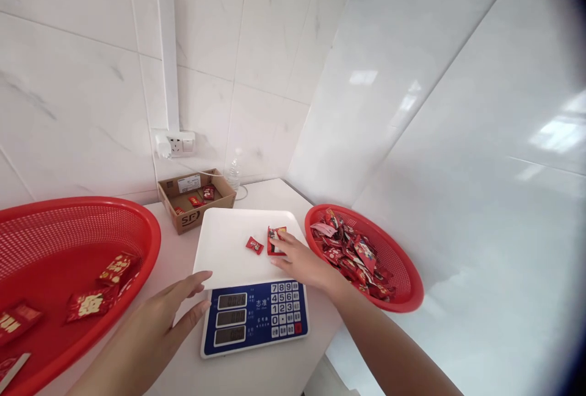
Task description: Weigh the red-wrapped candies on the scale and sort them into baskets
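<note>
My right hand (295, 255) is over the right side of the white weighing pan, thumb and fingers around a red snack packet (275, 248). Part of that packet is hidden under the fingers. Just left of it, a smaller red packet (254, 245) lies loose on the pan (224, 243). The pan sits on a digital scale (260, 350) with a blue front panel, three displays and a keypad. At the pan's near left corner is my left hand (183, 301), thumb and fingers apart, holding nothing.
A red basket (153, 237) with several larger red packets stands at the left. On the right, another red basket (414, 289) holds a heap of red packets. Behind the scale are a cardboard box (204, 216) with small packets, a clear plastic bottle (234, 173) and a wall socket (176, 144).
</note>
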Available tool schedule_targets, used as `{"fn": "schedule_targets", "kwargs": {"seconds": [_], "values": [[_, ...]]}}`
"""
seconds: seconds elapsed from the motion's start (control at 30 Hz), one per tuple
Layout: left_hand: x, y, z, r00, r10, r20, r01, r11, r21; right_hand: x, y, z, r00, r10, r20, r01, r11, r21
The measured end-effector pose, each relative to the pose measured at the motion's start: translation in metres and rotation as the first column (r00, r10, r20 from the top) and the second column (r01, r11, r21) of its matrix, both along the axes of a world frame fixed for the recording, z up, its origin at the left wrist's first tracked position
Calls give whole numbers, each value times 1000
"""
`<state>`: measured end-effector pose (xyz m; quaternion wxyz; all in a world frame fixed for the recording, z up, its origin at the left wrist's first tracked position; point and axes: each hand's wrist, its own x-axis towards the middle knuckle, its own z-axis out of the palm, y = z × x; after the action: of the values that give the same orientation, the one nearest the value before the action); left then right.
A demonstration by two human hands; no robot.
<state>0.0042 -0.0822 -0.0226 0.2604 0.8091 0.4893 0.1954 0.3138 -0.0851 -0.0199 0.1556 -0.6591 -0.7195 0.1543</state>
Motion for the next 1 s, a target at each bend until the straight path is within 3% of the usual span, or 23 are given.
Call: {"fn": "schedule_targets", "kwargs": {"seconds": [0.17, 0.3, 0.37, 0.47, 0.57, 0.63, 0.8, 1.0], "values": [[1, 0, 1, 1000, -6, -13, 6, 1000, 4, -32, 21, -14, 997, 84, -2, -83, 996, 17], [-3, 5, -9, 999, 3, -35, -1, 999, 47, -39, 28, -12, 987, 160, -22, -159, 987, 39], [-7, 8, -16, 998, 24, -55, -19, 996, 89, -24, 25, -7, 992, 124, -36, -121, 990, 75], [-9, 11, -20, 997, 30, -72, -22, 994, 111, 22, 12, 4, 995, -97, -9, 98, 983, 156], [-6, 11, -20, 998, 11, -63, -5, 995, 102, 77, -13, 12, 908, -411, 84, 393, 903, 174], [-4, 10, -21, 999, 0, -52, 6, 995, 103, 108, -33, 10, 836, -527, 153, 516, 849, 111], [-3, 11, -25, 999, -10, -37, 13, 996, 85, 145, -70, -9, 859, -448, 248, 497, 846, -191], [-2, 9, -22, 1000, -2, -16, 3, 996, 90, 147, -72, -16, 838, -461, 291, 503, 860, -85]]}}
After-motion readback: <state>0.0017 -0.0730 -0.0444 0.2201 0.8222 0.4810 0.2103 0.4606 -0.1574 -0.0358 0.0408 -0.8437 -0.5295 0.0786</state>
